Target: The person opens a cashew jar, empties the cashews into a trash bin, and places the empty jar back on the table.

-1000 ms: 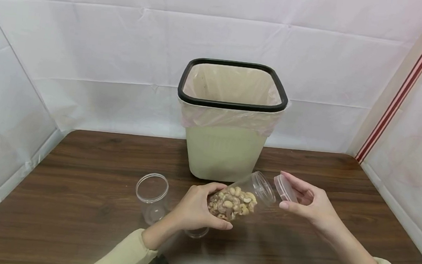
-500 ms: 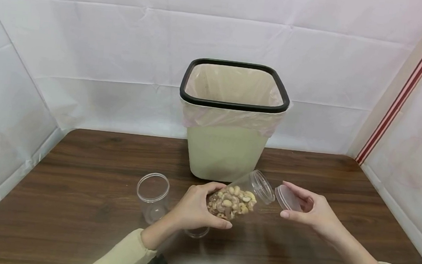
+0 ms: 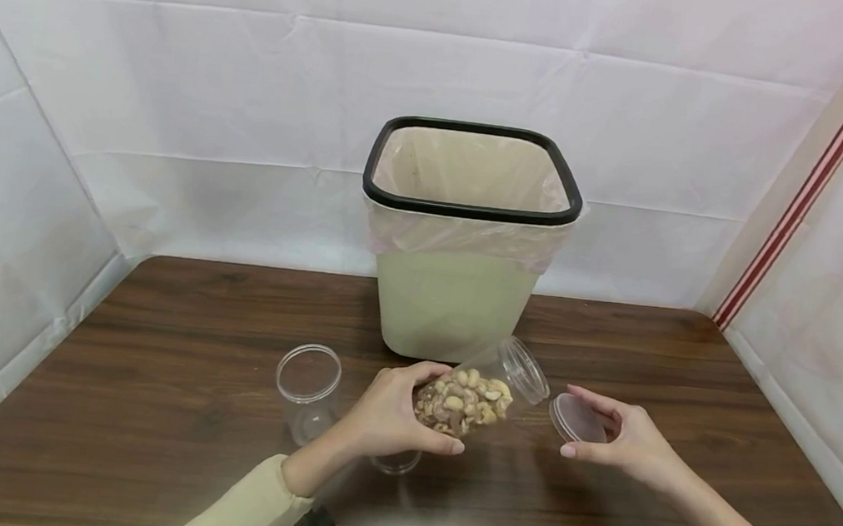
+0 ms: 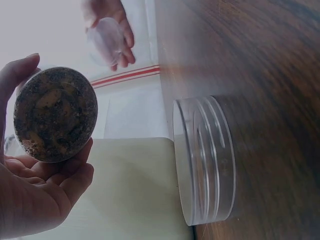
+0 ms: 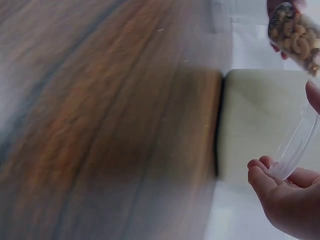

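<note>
My left hand (image 3: 401, 407) grips a clear plastic jar (image 3: 491, 368) partly filled with mixed nuts (image 3: 464, 400). The jar is tilted, its open mouth pointing up and to the right, and the nuts lie toward its base. In the left wrist view the base of the nut jar (image 4: 56, 115) faces the camera between thumb and fingers. To the right, my right hand (image 3: 624, 439) holds a translucent round lid (image 3: 577, 419) by its edge, a short way from the jar's mouth. From the right wrist view, the lid (image 5: 295, 145) sits between thumb and fingertips.
An open clear jar (image 3: 307, 395) stands left of my left hand. Partly hidden under that hand is another clear round piece (image 3: 396, 462) on the wooden table (image 3: 116, 403). Behind the hands stands a pale green bin (image 3: 455, 308) with a black rim and plastic liner.
My right hand has moved the lid slightly down and right, away from the jar's mouth, and turned it flatter. The left hand and nut jar have stayed nearly still.
</note>
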The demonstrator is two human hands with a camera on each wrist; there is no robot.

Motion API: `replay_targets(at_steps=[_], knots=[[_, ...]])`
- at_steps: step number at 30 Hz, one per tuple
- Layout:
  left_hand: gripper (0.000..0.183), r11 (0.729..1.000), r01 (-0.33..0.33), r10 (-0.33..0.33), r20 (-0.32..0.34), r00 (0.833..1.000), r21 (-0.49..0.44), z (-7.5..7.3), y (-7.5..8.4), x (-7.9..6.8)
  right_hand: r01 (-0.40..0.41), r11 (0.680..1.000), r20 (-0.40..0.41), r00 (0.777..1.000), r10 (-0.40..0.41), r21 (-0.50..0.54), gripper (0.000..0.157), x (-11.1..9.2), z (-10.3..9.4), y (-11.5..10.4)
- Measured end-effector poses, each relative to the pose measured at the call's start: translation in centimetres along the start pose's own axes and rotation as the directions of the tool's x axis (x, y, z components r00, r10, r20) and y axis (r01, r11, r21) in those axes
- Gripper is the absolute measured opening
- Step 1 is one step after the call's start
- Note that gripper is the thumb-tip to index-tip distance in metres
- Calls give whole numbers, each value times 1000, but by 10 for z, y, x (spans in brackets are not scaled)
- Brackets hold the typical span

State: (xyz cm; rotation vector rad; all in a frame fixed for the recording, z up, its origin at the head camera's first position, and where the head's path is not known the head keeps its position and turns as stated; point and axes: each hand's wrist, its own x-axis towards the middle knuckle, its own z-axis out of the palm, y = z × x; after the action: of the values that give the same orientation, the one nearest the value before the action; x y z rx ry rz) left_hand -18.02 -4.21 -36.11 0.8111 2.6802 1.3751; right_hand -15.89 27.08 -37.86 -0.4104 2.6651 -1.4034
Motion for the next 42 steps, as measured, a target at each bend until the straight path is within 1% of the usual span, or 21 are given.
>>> replay_targets(at_steps=[7, 14, 22, 26, 33, 42], knots=[[74, 1000, 10, -10, 4, 1000, 3, 0, 1, 0, 21, 1000, 52, 998, -21, 1, 72, -1, 3, 12], [73, 1000, 8, -8, 7, 1000, -2, 2, 1, 1, 60, 992, 91, 995, -50, -112, 73, -2, 1, 17], [72, 1000, -9, 9, 0, 1000, -8, 2, -1, 0, 104, 976, 143, 987, -77, -192, 75, 1, 3, 23], [72, 1000, -3, 3, 3, 1000, -8, 2, -1, 0, 121, 968, 165, 983, -85, -221, 77, 1, 4, 25], [74, 1000, 12, -12, 6, 1000, 5, 1, 1, 0, 135, 944, 141, 985, -96, -302, 84, 0, 9, 25], [74, 1000, 17, -17, 12, 1000, -10, 0, 1, 0, 161, 911, 118, 985, -124, -380, 88, 1, 12, 26]])
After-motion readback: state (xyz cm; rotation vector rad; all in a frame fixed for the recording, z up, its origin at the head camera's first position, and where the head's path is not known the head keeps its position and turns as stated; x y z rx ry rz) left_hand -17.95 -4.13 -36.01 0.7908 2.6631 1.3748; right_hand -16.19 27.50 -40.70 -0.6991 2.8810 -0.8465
